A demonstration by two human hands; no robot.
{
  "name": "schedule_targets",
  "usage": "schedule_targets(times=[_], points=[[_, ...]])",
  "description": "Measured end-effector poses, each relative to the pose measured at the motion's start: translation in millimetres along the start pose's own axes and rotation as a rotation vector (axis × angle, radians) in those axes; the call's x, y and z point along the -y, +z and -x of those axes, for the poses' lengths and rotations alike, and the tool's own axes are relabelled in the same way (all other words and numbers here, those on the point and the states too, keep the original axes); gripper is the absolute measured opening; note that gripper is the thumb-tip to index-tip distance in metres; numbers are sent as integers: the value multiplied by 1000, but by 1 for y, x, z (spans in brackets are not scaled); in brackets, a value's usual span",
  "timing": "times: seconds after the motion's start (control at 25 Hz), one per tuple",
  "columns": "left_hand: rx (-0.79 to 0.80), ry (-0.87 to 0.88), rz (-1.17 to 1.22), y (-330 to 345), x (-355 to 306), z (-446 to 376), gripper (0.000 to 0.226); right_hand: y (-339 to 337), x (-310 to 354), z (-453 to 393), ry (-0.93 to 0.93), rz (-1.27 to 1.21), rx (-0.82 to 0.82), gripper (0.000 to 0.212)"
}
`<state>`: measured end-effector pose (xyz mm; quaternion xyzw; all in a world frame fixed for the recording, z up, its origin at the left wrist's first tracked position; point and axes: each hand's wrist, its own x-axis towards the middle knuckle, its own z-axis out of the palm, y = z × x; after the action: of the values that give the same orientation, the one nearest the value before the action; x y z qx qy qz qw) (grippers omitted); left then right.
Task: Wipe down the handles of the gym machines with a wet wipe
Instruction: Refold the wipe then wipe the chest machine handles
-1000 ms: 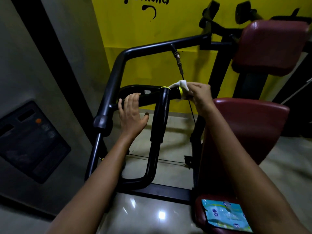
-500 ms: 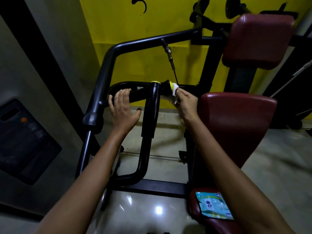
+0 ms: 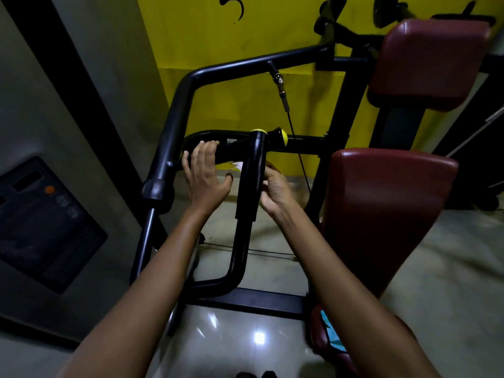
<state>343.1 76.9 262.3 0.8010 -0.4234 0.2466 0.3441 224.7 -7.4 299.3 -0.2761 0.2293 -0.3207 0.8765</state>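
- A turquoise printed wipe packet [image 3: 331,336] lies on the dark red padded seat [image 3: 324,347] at the lower right, partly hidden by the right forearm.
- The right hand [image 3: 275,190] is just right of the upright black foam-covered handle [image 3: 249,184], fingers curled toward it; motion blur hides whether they clamp it.
- A small white scrap [image 3: 236,167], apparently the wet wipe, shows just left of that handle, between the hands; I cannot tell what holds it.
- The left hand [image 3: 204,173] rests with straight fingers on the curved black handle bar [image 3: 218,148], thumb spread apart.
- Behind stand two yellow end caps [image 3: 283,135], the dark red back pad [image 3: 387,208] and a yellow wall [image 3: 231,39].
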Motion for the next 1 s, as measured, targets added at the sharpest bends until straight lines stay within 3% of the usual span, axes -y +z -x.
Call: schedule_targets(times=[0.16,0.36,0.52,0.6,0.68,0.72,0.84,1.0], points=[[15,-20,110,-5,-4,-1,68,-7,10,-14,-83,-214,-17,23],[-55,-79,55,-4,5,0,72,13,-14,1,-29,219,135,11],[-1,-126,89,-11,14,2,71,11,-9,-8,-101,94,-104,19],[-1,-132,99,-12,12,3,73,18,-13,-7,-70,156,-87,11],[4,-98,106,-13,10,3,75,21,-19,-5,-15,193,-32,36],[14,-69,111,-12,10,4,75,19,-17,-3,25,128,-30,41],[18,-39,145,-10,8,5,67,4,-6,-18,104,-297,-15,29],[-3,-65,151,-10,5,4,63,19,-32,-25,226,-293,60,53]])
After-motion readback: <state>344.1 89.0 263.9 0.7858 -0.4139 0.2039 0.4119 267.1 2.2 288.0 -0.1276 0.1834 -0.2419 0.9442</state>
